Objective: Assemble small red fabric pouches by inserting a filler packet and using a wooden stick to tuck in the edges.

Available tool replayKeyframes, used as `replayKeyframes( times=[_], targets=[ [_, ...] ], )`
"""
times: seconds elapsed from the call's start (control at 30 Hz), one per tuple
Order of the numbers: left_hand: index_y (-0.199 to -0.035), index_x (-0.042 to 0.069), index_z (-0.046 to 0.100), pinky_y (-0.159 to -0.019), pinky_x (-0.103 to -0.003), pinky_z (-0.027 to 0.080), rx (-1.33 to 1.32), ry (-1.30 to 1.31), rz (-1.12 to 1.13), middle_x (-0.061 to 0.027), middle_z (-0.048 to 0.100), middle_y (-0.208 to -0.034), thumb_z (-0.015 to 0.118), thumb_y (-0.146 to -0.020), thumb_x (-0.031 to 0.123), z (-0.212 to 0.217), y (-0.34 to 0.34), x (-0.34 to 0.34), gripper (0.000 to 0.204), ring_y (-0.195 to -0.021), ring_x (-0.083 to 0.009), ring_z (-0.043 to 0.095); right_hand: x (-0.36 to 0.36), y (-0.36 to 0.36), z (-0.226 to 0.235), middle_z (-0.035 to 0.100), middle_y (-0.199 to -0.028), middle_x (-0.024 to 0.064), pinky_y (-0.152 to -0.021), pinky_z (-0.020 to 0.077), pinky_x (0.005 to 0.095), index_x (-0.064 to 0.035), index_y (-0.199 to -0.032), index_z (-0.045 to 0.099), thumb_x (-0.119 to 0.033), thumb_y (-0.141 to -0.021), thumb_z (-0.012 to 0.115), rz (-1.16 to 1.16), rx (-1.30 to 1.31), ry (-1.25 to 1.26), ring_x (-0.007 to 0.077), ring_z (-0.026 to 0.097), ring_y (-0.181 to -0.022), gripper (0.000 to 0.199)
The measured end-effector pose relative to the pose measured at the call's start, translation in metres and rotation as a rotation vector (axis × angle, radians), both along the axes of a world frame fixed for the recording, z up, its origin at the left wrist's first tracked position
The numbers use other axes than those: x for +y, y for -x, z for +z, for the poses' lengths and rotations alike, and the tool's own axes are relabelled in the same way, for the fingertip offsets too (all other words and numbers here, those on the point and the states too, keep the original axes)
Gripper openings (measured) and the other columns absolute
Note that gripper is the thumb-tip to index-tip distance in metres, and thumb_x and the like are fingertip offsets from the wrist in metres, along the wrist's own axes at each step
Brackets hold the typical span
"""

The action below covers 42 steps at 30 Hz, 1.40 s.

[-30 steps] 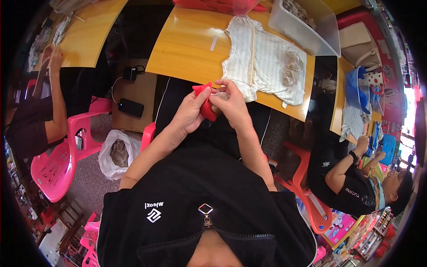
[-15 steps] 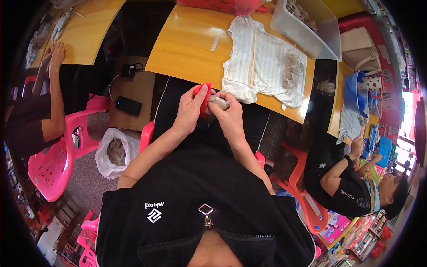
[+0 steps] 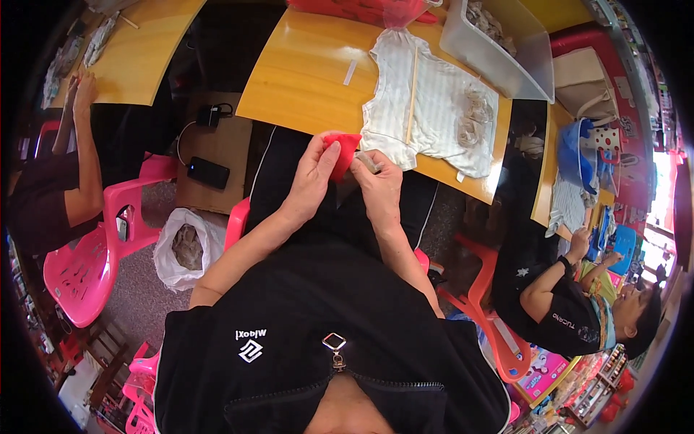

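My left hand [image 3: 311, 177] pinches a small piece of soft red fabric [image 3: 343, 158] just off the table's near edge. Close beside it, my right hand [image 3: 380, 186] grips a small greyish, see-through bundle [image 3: 367, 162] whose exact kind is unclear. The bundle sits against the red fabric; whether it is partly inside cannot be made out. Ahead on the table lies a white striped shirt [image 3: 390, 90] with a thin wooden stick [image 3: 413, 94] across it. Several brownish, net-like clumps [image 3: 473, 119] rest on the shirt's right part.
The yellow wooden table [image 3: 303, 69] carries a clear plastic bin [image 3: 481, 50] and red material [image 3: 347, 9]. Beside my left arm, a white bag [image 3: 166, 264] holds brownish stuff. A phone [image 3: 208, 173] lies on cardboard. People sit left and right, near a pink chair [image 3: 108, 217].
My right hand has shifted slightly right with the greyish bundle. The red fabric has turned and spreads wider toward the right hand.
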State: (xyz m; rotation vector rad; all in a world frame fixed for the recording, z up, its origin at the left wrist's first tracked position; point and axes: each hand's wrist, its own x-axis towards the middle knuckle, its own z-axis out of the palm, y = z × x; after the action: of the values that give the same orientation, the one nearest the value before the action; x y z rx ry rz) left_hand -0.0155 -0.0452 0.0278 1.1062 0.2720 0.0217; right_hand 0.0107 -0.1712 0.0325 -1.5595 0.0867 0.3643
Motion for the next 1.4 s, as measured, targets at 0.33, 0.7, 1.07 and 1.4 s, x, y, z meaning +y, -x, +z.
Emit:
replayKeyframes(
  times=[0.33,0.7,1.07,1.4],
  targets=[
    [-0.100,-0.001,0.063,-0.070,-0.019,0.044,0.045,0.041,-0.100,0.0001,0.062,-0.086,0.062,-0.089,0.013,0.005,-0.002,0.008,0.017,-0.077,-0.0042,0.054,-0.001,-0.010,0.008,0.059,-0.064,0.0027,-0.056,0.0447,0.0234,0.0020,-0.078,0.059,-0.009,-0.077,0.066,0.053,-0.372,0.449,0.0063,0.054,-0.061,0.013],
    [-0.106,0.000,0.060,-0.073,-0.020,0.047,0.144,0.188,-0.052,-0.0020,0.063,-0.089,0.060,-0.091,0.015,0.005,-0.008,0.008,0.021,-0.078,-0.0070,0.058,-0.001,-0.019,0.008,0.064,-0.071,0.0099,-0.060,0.0486,0.0275,0.0035,-0.080,0.060,-0.013,-0.072,0.067,0.055,0.035,0.099,0.0133,0.061,-0.065,0.019],
    [-0.097,0.003,0.061,-0.071,-0.024,0.050,0.235,0.497,-0.008,-0.0045,0.064,-0.086,0.067,-0.084,0.008,-0.002,-0.019,0.021,0.015,-0.076,-0.0104,0.062,0.000,-0.016,0.019,0.062,-0.076,0.0063,-0.062,0.0470,0.0232,0.0018,-0.082,0.062,-0.009,-0.074,0.068,0.079,-0.047,0.091,0.0079,0.058,-0.068,0.015],
    [-0.098,0.003,0.061,-0.074,-0.026,0.051,0.203,0.542,0.076,-0.0051,0.064,-0.088,0.066,-0.085,0.008,0.011,-0.028,0.014,0.015,-0.080,-0.0132,0.061,-0.002,-0.010,0.026,0.058,-0.090,0.0102,-0.072,0.0465,0.0316,-0.0012,-0.094,0.067,-0.005,-0.077,0.067,0.147,-0.637,0.435,0.0231,0.058,-0.083,0.017]
  ],
)
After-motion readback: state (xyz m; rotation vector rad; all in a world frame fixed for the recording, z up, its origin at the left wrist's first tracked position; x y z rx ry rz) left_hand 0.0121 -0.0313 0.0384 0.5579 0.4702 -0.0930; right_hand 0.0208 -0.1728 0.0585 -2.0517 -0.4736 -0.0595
